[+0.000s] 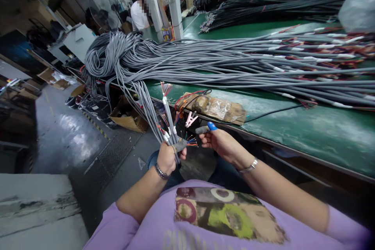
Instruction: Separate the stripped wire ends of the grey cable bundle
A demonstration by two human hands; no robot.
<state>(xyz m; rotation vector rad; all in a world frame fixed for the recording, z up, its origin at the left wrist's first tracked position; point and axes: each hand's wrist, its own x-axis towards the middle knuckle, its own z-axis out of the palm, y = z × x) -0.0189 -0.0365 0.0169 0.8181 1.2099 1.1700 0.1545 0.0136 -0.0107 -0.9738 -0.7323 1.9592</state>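
Observation:
My left hand (168, 157) is wrapped round a bunch of grey cables (149, 109) just below their stripped ends. White sleeves sit near those ends, and thin coloured wires (191, 141) fan out toward my right hand (218, 139). A grey cover is on a finger of each hand. My right hand is a little apart from the wires, its fingers curled, with the blue-covered thumb against the index finger; anything pinched there is too small to make out. Close by, a pink clip (191, 120) sits at the bench edge beside a taped board (218, 107) with wires.
Long grey cables (205, 60) lie across the green bench (331, 133), looped at its left end. Behind them are a dark cable bundle (281, 0) and a plastic bag (359, 9). A cardboard box (129, 115) stands below. A person (139, 15) is in the background near a fan (104, 9).

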